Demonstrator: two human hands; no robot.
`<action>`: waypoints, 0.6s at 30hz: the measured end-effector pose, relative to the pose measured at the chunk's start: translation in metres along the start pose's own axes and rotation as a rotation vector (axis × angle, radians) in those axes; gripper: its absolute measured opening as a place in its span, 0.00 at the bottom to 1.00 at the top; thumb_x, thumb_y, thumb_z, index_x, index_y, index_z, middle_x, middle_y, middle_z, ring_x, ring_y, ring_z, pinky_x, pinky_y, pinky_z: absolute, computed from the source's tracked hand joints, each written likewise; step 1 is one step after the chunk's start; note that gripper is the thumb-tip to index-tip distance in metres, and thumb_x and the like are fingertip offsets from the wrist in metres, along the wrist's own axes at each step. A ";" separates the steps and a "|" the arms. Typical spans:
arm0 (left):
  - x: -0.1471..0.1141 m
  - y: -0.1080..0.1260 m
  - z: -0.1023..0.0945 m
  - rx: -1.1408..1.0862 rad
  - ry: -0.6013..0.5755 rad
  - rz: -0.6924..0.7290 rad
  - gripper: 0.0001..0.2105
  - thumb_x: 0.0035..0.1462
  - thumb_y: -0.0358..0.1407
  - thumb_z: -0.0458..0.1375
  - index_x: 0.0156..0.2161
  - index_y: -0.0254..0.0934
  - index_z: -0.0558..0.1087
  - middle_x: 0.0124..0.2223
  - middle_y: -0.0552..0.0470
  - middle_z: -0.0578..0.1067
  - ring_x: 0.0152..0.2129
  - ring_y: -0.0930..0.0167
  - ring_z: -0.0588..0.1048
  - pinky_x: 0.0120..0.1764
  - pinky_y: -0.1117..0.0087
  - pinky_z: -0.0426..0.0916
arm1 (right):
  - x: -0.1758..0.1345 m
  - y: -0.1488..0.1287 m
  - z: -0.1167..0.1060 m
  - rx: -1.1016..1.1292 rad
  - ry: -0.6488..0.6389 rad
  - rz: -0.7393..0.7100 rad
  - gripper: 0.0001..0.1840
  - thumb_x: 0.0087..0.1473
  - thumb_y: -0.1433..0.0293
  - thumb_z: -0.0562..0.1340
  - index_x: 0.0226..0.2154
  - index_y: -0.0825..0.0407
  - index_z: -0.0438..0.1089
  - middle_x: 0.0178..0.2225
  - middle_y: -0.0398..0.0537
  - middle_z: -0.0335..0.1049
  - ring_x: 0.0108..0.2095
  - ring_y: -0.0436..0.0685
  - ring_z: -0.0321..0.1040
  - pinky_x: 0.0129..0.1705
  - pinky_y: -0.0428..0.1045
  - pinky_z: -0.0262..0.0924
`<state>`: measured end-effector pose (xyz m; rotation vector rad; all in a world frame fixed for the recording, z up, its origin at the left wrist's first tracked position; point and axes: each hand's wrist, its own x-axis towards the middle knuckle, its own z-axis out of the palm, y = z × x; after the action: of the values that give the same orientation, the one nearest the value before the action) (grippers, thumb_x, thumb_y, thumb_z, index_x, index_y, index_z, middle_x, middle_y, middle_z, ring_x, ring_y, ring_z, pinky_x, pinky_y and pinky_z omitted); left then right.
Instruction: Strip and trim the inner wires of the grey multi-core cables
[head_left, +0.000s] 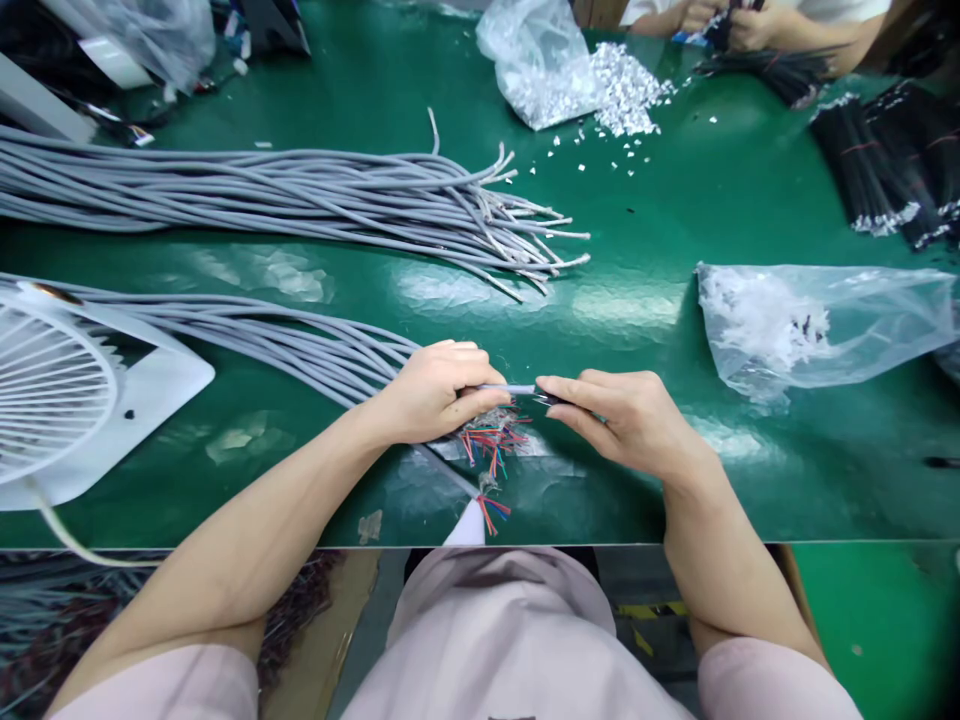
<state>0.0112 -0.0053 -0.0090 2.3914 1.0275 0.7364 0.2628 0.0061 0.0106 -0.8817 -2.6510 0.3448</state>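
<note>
My left hand (446, 392) is closed around a grey cable (517, 388), whose end points right between the two hands. My right hand (619, 415) is closed at that end, pinching a small dark tool with thin metallic tips (549, 398); its exact kind is partly hidden by the fingers. Just below my left hand lie stripped cable ends with red, blue and green wires (491, 440). One separate cable (450, 472) ends in fanned coloured wires near the table's front edge. More grey cables (300, 340) run from the left to beneath my left hand.
A thick bundle of grey cables (300, 195) with whitish ends lies farther back. At left stands a white fan (165, 370). Bags of small silvery pieces (551, 85) and white pieces (765, 320) lie beyond. Black wire bundles (862, 165) and another person's hands (742, 25) are at the far right.
</note>
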 end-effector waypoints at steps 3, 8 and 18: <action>0.000 0.000 0.000 0.020 0.007 0.011 0.13 0.63 0.40 0.52 0.34 0.35 0.75 0.25 0.53 0.72 0.23 0.74 0.67 0.31 0.71 0.58 | 0.000 0.000 0.002 -0.017 -0.002 0.017 0.19 0.62 0.61 0.55 0.50 0.52 0.71 0.28 0.45 0.72 0.23 0.47 0.63 0.27 0.44 0.52; 0.001 0.001 0.001 0.048 0.012 0.019 0.13 0.63 0.40 0.52 0.34 0.35 0.75 0.24 0.54 0.71 0.23 0.74 0.66 0.31 0.71 0.58 | 0.000 -0.001 0.004 -0.018 -0.019 0.041 0.19 0.62 0.61 0.55 0.51 0.52 0.71 0.28 0.46 0.72 0.24 0.48 0.65 0.27 0.44 0.53; 0.001 0.000 0.004 0.174 0.016 0.026 0.16 0.64 0.42 0.50 0.33 0.36 0.75 0.24 0.53 0.71 0.24 0.73 0.66 0.29 0.71 0.56 | 0.002 -0.004 0.004 -0.019 -0.066 0.108 0.19 0.63 0.61 0.54 0.50 0.50 0.71 0.29 0.46 0.73 0.26 0.50 0.67 0.29 0.44 0.54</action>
<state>0.0138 -0.0054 -0.0118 2.5539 1.1102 0.7026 0.2574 0.0040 0.0083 -1.0401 -2.6770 0.3814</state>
